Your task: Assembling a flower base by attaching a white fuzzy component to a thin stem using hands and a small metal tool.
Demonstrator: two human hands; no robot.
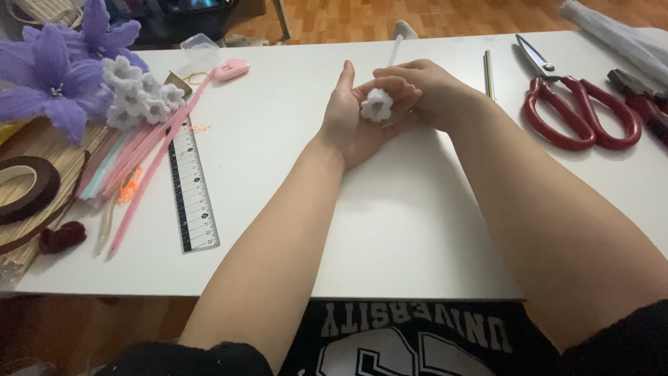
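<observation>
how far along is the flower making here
Done, it seems: a cluster of small white flowers lies at the table's left, beside purple flowers. In hand: the left hand lies open under another small white flower that the right hand holds, its white stem pointing away. Left: a bundle of pink pipe cleaners is still straight by the ruler, so probably more remains.

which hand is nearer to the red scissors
Right. The right hand is at the table's middle, holding a small white flower, with the red scissors off to its right. The left hand lies just beyond it, farther from the scissors.
</observation>
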